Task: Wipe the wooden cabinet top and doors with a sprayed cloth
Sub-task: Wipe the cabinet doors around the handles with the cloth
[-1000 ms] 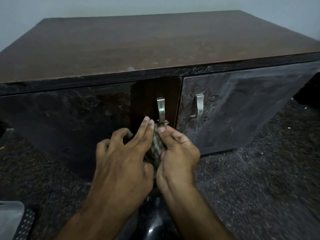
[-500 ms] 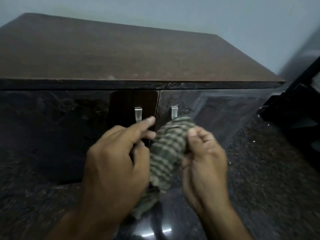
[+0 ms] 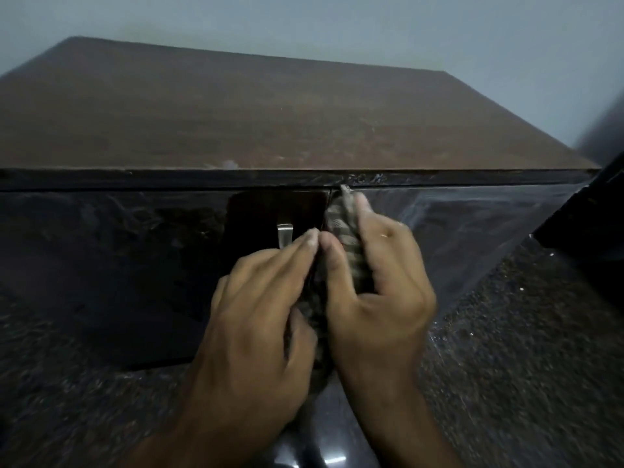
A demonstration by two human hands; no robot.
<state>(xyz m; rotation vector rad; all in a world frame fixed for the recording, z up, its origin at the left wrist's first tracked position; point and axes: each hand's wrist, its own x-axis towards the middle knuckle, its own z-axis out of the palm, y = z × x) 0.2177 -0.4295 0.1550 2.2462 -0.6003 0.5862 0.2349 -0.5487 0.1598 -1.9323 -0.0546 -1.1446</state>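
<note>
Two hands meet at the centre seam of the cabinet front, seen from the head camera looking down. Right hand [image 3: 381,292] grips a striped cloth [image 3: 349,238], thumb on its near side and fingers curled over the far side, pressing the bunched fabric against the upper inner corner of the right door [image 3: 472,231]. The cloth's tip reaches up to the dark front edge of the cabinet top [image 3: 270,119]; its lower part hangs bunched between the two palms. Left hand [image 3: 256,315] lies alongside, fingers extended toward the seam and fingertips touching the right thumb, its own thumb tucked in against the cloth (whether it truly pinches the fabric I cannot tell, the view is motion-blurred).

Left door [image 3: 111,258] is glossy and dark, with a browner patch near the seam where a metal handle [image 3: 284,235] shows just above the left fingertips. Right door carries pale streaks across its gloss. Cabinet top is brown wood grain, with a small pale spot near its front edge. Speckled dark floor [image 3: 526,349] surrounds the cabinet; a black object [image 3: 587,214] juts in at the right edge. Pale wall [image 3: 337,25] behind.
</note>
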